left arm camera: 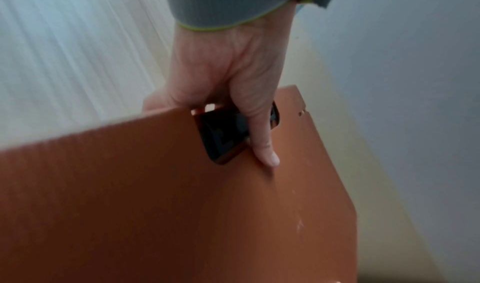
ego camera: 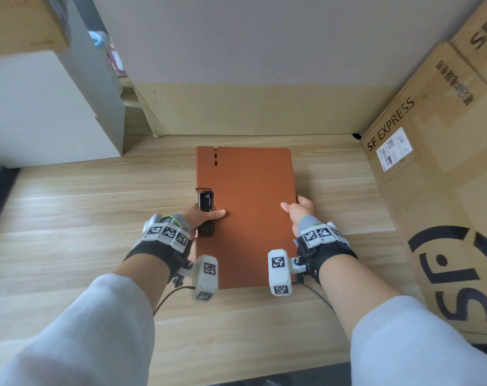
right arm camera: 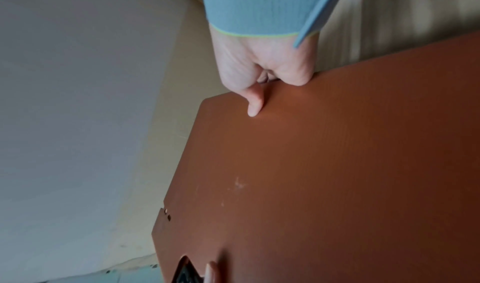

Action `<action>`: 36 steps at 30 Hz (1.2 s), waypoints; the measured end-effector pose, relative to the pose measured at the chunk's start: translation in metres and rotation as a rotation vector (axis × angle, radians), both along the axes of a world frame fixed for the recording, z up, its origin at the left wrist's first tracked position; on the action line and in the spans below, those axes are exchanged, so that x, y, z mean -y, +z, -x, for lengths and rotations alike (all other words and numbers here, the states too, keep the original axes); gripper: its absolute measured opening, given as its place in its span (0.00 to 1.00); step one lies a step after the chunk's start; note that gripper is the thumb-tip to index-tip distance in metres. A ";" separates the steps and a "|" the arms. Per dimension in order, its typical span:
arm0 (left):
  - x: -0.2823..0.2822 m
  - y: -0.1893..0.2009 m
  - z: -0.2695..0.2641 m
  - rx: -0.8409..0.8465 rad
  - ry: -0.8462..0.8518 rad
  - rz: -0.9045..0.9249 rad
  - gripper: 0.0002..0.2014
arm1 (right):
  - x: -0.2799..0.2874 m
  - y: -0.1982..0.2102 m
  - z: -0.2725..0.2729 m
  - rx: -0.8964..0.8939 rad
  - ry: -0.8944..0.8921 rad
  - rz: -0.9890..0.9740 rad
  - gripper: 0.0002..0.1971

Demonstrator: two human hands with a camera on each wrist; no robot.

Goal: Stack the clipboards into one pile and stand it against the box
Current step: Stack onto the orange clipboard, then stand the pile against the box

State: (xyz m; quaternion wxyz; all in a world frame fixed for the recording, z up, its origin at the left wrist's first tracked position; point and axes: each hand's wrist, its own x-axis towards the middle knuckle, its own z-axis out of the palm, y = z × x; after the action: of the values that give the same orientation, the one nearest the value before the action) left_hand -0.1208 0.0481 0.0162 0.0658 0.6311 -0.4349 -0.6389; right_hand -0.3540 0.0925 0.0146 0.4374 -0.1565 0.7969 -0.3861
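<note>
An orange-brown clipboard pile (ego camera: 250,207) is held over the wooden table (ego camera: 83,207), its plain back facing up; how many boards it holds is hidden. My left hand (ego camera: 202,215) grips its left edge at the black clip (ego camera: 206,215), thumb on top. In the left wrist view the left hand (left arm camera: 233,106) has a thumb beside the clip (left arm camera: 226,137) on the board (left arm camera: 182,215). My right hand (ego camera: 299,211) grips the right edge, thumb on top, fingers underneath. The right wrist view shows the right hand (right arm camera: 262,72) on the board (right arm camera: 324,174). A big SF Express cardboard box (ego camera: 437,176) stands at the right.
A grey wall with a tan base strip (ego camera: 250,110) runs behind the table. White boxes (ego camera: 41,112) stand at the left with a cardboard box (ego camera: 22,20) on top. The table's front edge lies near my forearms.
</note>
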 end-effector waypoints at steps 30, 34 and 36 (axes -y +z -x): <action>0.037 0.040 -0.052 0.003 0.160 0.619 0.28 | 0.021 0.058 -0.045 -0.269 0.400 0.265 0.22; 0.036 0.052 -0.040 -0.022 0.133 0.601 0.33 | 0.023 0.058 -0.034 -0.300 0.370 0.249 0.19; 0.038 0.057 -0.031 -0.048 0.107 0.542 0.36 | 0.023 0.058 -0.024 -0.314 0.365 0.209 0.18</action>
State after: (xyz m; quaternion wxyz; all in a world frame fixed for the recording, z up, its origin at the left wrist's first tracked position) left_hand -0.0901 0.0097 0.0729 0.2765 0.5972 -0.5543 -0.5097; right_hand -0.3296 0.0699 0.0721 0.3523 -0.4000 0.7693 -0.3521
